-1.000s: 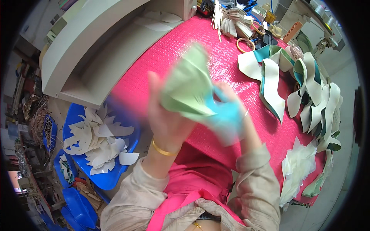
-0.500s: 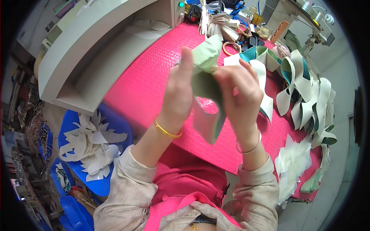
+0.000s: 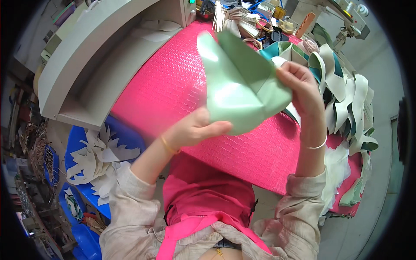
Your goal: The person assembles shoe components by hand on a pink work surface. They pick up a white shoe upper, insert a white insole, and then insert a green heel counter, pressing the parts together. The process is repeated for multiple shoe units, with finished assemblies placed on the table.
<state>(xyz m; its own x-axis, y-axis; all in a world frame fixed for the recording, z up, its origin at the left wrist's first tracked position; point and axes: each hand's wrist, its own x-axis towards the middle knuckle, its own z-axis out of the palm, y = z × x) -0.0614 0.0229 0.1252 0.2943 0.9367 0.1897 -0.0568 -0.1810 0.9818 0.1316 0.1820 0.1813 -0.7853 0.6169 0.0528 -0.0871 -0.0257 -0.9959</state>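
Observation:
A glossy pale green leather-like piece [image 3: 234,102], curved and folded with a darker green inner face, is held up over the pink table between my two hands. My left hand [image 3: 195,130] grips its lower left edge, the thumb on the near face and the other fingers partly hidden behind. At its right edge, my right hand [image 3: 301,84] pinches it between thumb and fingers. Close to my right hand, several white curved pieces with green linings [image 3: 336,86] are heaped on the right of the table.
A grey machine with an arched opening [image 3: 93,56] stands at the left of the pink table [image 3: 167,80]. Below it is a blue tub [image 3: 78,138] of white cut pieces [image 3: 97,156]. Translucent sheets [image 3: 333,171] lie at the right edge. Tape rolls and tools crowd the far end.
The green piece has been turned and spread, so its broad glossy face now shows. My hands have moved apart, the left one lower and the right one further right.

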